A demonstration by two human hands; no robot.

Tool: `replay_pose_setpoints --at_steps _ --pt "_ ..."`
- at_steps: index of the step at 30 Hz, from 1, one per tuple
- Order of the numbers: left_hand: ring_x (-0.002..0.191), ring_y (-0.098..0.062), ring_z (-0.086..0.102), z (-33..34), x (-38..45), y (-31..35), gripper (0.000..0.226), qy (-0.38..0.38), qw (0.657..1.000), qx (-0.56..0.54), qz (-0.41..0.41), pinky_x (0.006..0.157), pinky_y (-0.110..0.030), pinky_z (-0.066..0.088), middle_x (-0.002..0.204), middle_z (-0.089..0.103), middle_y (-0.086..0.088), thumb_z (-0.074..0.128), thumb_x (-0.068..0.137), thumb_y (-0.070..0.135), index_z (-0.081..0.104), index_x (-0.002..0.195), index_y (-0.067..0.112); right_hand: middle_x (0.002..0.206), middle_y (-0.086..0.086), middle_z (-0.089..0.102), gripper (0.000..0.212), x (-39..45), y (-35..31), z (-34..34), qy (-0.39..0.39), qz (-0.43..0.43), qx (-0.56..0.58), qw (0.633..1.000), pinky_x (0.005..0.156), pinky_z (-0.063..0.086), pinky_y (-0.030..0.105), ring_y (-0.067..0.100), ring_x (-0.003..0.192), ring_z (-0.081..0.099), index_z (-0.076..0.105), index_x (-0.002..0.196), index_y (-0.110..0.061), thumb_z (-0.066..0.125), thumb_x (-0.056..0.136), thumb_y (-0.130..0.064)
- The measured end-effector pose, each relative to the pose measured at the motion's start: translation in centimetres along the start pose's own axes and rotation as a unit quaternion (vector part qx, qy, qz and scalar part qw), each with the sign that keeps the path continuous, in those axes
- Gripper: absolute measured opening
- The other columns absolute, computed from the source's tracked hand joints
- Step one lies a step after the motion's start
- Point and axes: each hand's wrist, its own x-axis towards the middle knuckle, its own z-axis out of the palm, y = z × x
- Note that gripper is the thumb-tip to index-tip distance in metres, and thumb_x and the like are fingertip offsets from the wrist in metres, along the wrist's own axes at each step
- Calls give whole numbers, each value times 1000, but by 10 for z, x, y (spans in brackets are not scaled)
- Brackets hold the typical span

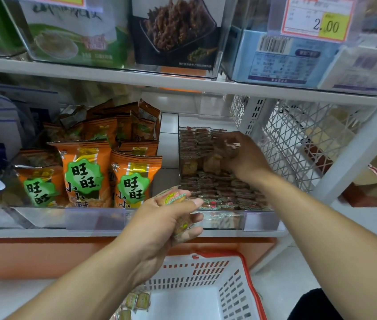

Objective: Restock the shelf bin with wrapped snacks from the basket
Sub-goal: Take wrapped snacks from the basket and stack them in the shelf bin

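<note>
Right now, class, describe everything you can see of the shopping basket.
The basket is white plastic with slotted walls and a red rim. It sits low in view, below the shelf, partly hidden by the left forearm. A few small wrapped snacks lie in its near left corner. Neither hand touches it.

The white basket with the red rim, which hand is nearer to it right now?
Left. The left hand holds wrapped snacks just above the basket, in front of the shelf edge. The right hand is farther up, reaching into the clear shelf bin among the stacked snacks.
</note>
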Motion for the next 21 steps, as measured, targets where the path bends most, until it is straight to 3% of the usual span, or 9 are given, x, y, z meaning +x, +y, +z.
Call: replay_pose_setpoints --at_steps 3,6,9,12,17,21 --pt "83 -26 79 -1 0 0 55 -5 1000 -1 -3 53 -27 60 94 80 -14 89 60 10 71 111 9 108 -11 66 43 4 4 -27 47 23 53 997 73 49 28 14 86 66 63 104 -28 90 72 -21" --pt "82 -27 79 -1 0 -1 57 -5 1000 0 -2 52 -27 59 91 80 -13 89 56 12 72 110 9 94 -15 71 26 3 11 -38 31 38 34 998 69 47 25 13 88 69 70 90 -31 88 76 -19" --pt "81 -26 79 -1 1 -3 57 -3 1000 0 -5 51 -27 59 90 80 -13 90 56 11 71 110 10 117 -7 70 29 1 21 -22 -17 46 -61 997 70 42 13 13 100 65 72 105 -35 79 85 -15" --pt "83 -27 79 0 2 -5 59 -2 1000 4 -12 52 -28 60 93 80 -14 90 53 12 72 109 10 135 2 60 46 1 21 -3 -10 45 -94 994 91 40 19 22 120 59 63 127 -27 75 86 -9" --pt "83 -28 79 1 2 -6 60 -1 1000 10 -19 53 -29 60 95 79 -16 91 53 12 72 109 10 136 8 51 66 2 17 9 12 73 -100 992 89 51 28 27 118 56 52 135 -22 81 78 -7" --pt "83 -28 79 1 1 -6 61 3 1000 6 -21 54 -30 60 94 79 -16 91 51 12 72 109 9 123 5 52 49 1 17 18 39 57 -126 990 81 49 29 26 105 59 56 120 -23 74 81 1"
